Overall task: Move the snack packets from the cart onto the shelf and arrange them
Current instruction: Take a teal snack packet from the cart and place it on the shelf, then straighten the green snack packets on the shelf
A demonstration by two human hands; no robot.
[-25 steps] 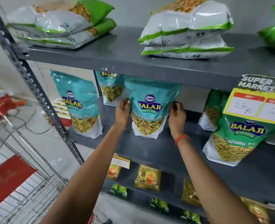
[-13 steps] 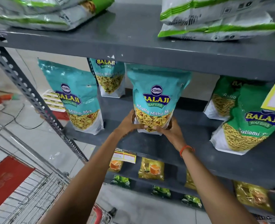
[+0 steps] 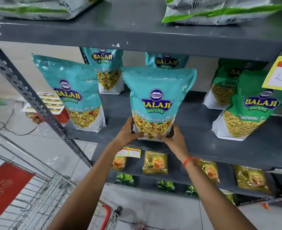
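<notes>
Scene: I stand at a grey metal shelf (image 3: 203, 146), settling a teal snack packet (image 3: 158, 100) on its middle level.

Left hand: my left hand (image 3: 127, 131) is clasped on the packet's lower left corner, fingers curled under the front.

Right hand: my right hand (image 3: 173, 138) is clasped on the lower right corner, its fingertips meeting the left's at the bottom edge.

Packet: it stands upright, long axis vertical, base at the shelf's front edge and directly ahead of both hands, each equally near. Whether the base rests fully on the board I cannot tell; my hands cover it.

Neighbours: another teal packet (image 3: 74, 93) stands apart to the left, a green packet (image 3: 253, 107) well apart to the right, and two more teal packets (image 3: 107, 70) sit at the back.

Room: open board lies behind and on both sides, so I judge the packet can slide straight back.

Overhead: the upper shelf (image 3: 137, 39) hangs near the packet's top, leaving little room to lift.

Cart: the wire cart (image 3: 42, 196) sits at my lower left; what it holds is out of view.
</notes>
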